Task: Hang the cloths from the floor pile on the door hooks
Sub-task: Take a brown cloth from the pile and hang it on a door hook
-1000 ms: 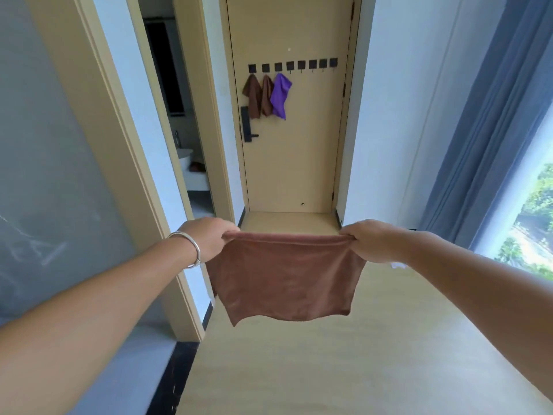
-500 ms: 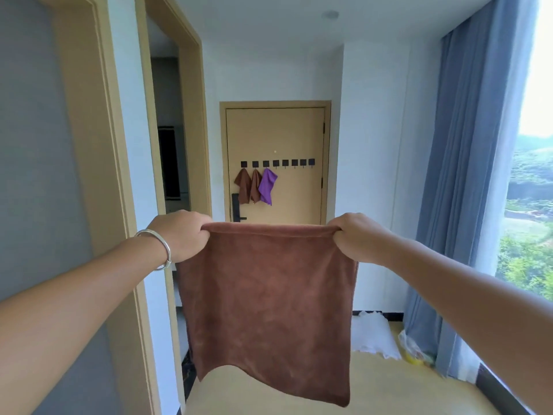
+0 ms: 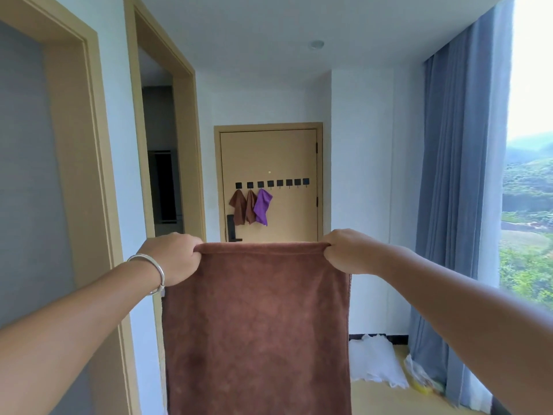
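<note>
Hiding the door's (image 3: 287, 157) foot, brown cloth (image 3: 257, 324)

Blue curtain (image 3: 454, 190) at right window; white bag, maybe plastic (image 3: 374, 363), on floor nr curtain; ceiling light (image 3: 316, 44).

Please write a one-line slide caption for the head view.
Both hands hold a brown cloth spread, facing the door with three cloths hung.
</note>
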Demonstrator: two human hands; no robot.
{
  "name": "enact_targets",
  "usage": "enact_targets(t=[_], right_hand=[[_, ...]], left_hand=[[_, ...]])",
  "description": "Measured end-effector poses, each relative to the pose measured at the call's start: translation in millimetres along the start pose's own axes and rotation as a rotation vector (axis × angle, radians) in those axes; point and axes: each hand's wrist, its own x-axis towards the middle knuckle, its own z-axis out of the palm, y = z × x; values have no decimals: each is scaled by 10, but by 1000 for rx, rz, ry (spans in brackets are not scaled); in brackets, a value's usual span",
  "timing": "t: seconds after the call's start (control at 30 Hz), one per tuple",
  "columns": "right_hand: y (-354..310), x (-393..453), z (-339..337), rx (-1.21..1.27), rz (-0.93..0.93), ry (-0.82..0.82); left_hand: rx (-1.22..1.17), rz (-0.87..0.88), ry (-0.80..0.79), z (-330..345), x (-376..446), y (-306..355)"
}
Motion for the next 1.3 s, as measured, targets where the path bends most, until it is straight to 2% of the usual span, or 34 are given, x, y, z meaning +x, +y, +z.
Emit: enact_targets(t=[0.37,0.6,0.9,1.1,1.3], right_hand=[[228,1315,533,-130,75,65],[196,2345,789,-218,123,86],[277,3269,1173,-212,140,28],[533,3826,1357,-182,134,9],[1059,4487,1386,-188,120,27]], left_hand=[[-15,25,-99,906,1032,-320],[-83,35,-95,1458,1871,-746],[-95,34,-138,2082,2572,-1101],[-68,41,-170,2406,3039,-1094],[-79,15,-174,2719,3659,-823]])
